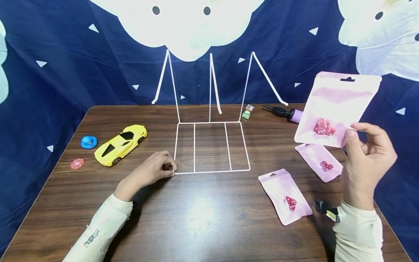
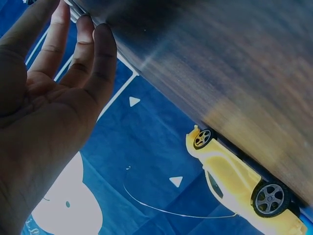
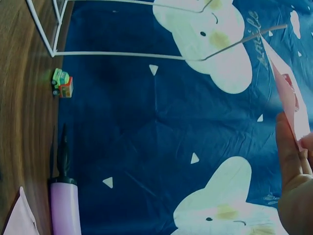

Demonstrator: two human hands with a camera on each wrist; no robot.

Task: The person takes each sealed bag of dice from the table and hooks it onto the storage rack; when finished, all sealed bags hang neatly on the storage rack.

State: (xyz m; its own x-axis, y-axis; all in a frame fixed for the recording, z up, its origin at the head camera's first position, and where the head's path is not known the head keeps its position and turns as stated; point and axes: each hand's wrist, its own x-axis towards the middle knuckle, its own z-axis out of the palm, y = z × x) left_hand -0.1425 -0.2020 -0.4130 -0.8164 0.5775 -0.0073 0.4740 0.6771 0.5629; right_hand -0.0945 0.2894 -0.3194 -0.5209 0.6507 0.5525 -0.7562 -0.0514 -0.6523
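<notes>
One pink pouch [image 1: 335, 103] pinched in right grip [image 1: 371, 160], left grip [image 1: 152, 171] pinching white rack [image 1: 210, 122] corner, second pouch [image 1: 318, 160] partly hidden

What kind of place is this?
Probably a small indoor play or display corner: there's a wood-grain table, a dark blue cloud-print cloth behind it, and a yellow toy sports car on top. I can't tell whose room.

A dark blue cloth backdrop [image 1: 229, 83] printed with white clouds [image 1: 188, 27] and small white triangles [image 1: 94, 28] hangs behind the brown wood-grain surface [image 1: 147, 229]. A bright patch of light [image 1: 200, 214] glares off the wood's near half.
</notes>
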